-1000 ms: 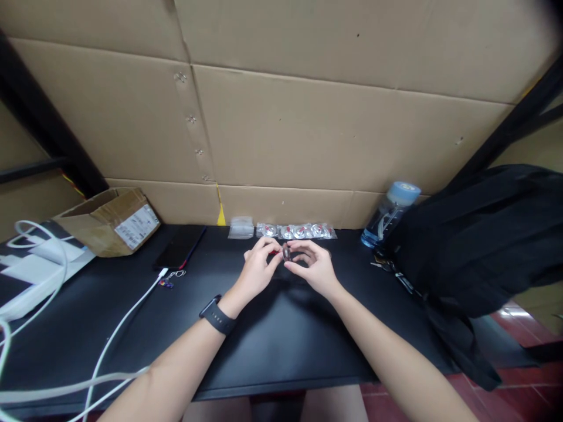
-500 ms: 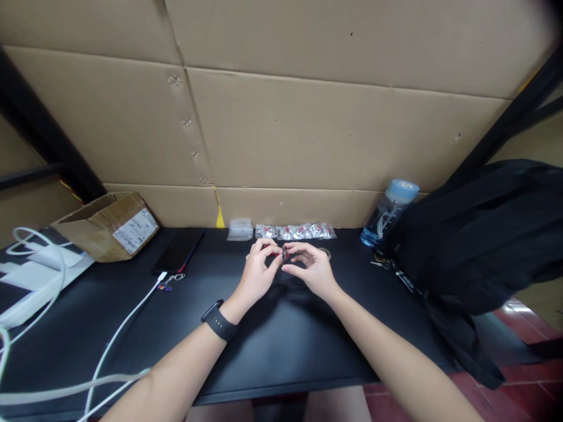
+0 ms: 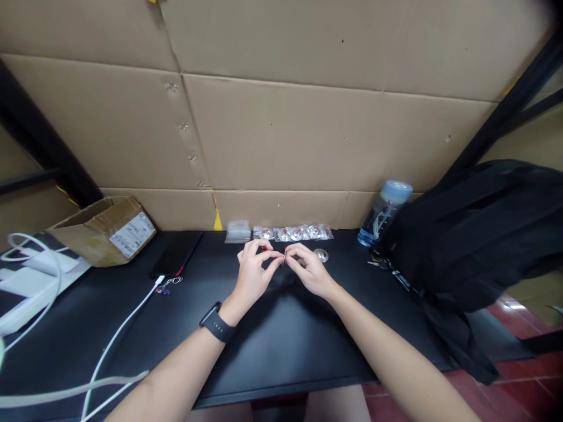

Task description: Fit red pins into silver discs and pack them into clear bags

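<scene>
Both of my hands meet over the middle of the black table. My left hand (image 3: 255,266), with a dark watch on its wrist, pinches a small thin piece (image 3: 284,258) between thumb and forefinger. From the other side, the closed fingertips of my right hand (image 3: 311,271) grip the same piece. It is seen nearly edge-on, so its face is hidden. Something small and red (image 3: 265,250) shows among my left fingers. Just beyond my right hand lies a round silvery disc (image 3: 321,255). Behind the hands is a row of clear packets (image 3: 298,233) with silvery round pieces and red bits.
Clear plastic bags (image 3: 238,231) lie by the cardboard wall. On the left are an open cardboard box (image 3: 101,231), a phone (image 3: 176,255) and white cables (image 3: 118,331). A water bottle (image 3: 385,211), keys (image 3: 379,262) and a black backpack (image 3: 475,234) stand to the right.
My right fingers have closed in on the small piece, which has turned more edge-on. The silvery disc by my right hand shows more fully. The view has shifted slightly.
</scene>
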Action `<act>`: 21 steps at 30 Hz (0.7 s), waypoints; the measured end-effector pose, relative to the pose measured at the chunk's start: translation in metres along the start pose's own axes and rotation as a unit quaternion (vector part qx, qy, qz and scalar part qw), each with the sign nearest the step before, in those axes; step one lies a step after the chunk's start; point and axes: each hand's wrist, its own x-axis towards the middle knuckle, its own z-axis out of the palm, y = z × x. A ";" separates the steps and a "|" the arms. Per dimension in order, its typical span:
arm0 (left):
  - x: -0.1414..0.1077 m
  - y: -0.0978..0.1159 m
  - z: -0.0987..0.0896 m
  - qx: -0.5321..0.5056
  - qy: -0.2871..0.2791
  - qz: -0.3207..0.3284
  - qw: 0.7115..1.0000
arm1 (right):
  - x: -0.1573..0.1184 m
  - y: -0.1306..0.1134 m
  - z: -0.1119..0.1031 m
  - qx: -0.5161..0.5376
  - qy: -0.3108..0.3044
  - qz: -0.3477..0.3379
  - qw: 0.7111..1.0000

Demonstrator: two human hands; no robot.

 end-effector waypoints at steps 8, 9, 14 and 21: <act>0.005 -0.004 -0.008 0.005 -0.111 0.011 0.994 | 0.001 -0.006 -0.012 -0.076 -0.008 0.001 0.997; 0.004 -0.005 -0.007 0.027 -0.135 0.021 0.990 | 0.001 -0.006 -0.014 -0.081 -0.010 0.003 0.997; 0.004 -0.023 -0.004 0.096 -0.195 0.024 0.976 | 0.001 -0.001 -0.020 -0.156 -0.061 0.011 0.986; 0.014 -0.060 -0.014 0.205 -0.164 -0.018 0.965 | 0.002 0.019 -0.043 -0.276 -0.109 0.047 0.954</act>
